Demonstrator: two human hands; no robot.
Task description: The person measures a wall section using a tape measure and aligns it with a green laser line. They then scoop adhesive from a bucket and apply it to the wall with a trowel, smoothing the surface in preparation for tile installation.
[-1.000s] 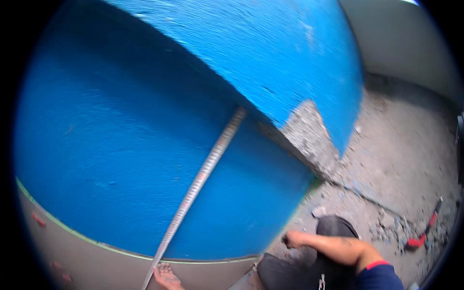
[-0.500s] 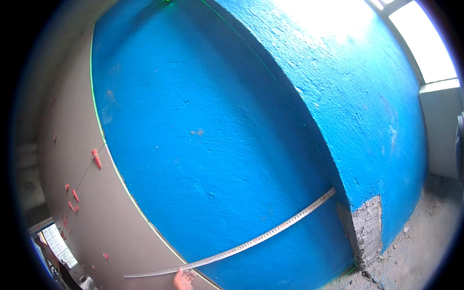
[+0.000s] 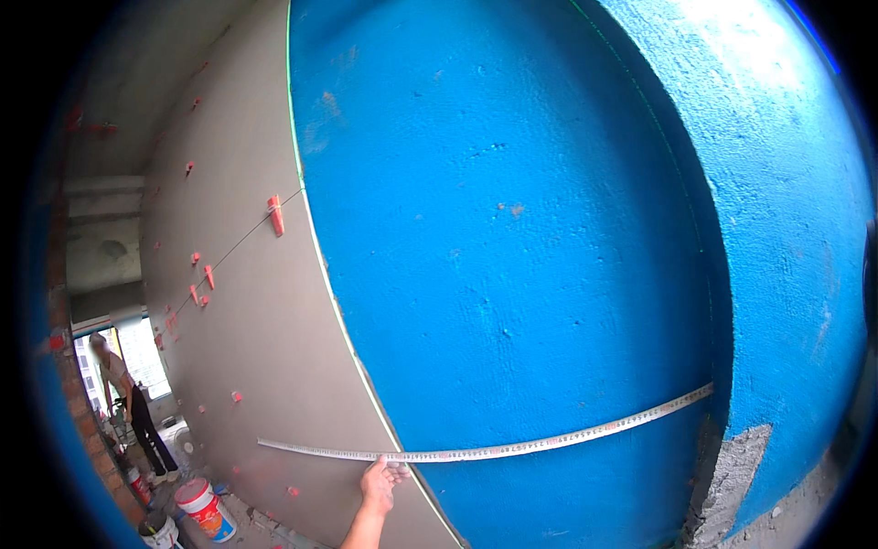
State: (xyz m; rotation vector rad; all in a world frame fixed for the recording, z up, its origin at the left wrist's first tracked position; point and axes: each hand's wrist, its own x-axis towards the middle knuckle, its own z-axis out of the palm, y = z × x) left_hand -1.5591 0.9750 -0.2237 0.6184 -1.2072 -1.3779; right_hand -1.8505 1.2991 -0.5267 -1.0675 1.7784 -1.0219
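Note:
My left hand reaches up from the lower edge and pinches a white measuring tape against the wall. The tape lies almost level across the blue-coated wall. Its right end meets the inner corner where a blue side wall juts out, and its left end reaches onto the grey tiled part. The hand holds it right at the seam between grey and blue. My right hand is out of view.
Red clips dot the grey tile joints. Bare grey plaster shows at the foot of the blue corner. Far left, another person stands by a window, with buckets on the rubble-strewn floor below.
The view has swung up and to the left, off the floor and my right arm. The tape has gone from steeply slanted to nearly level, still held by my left hand.

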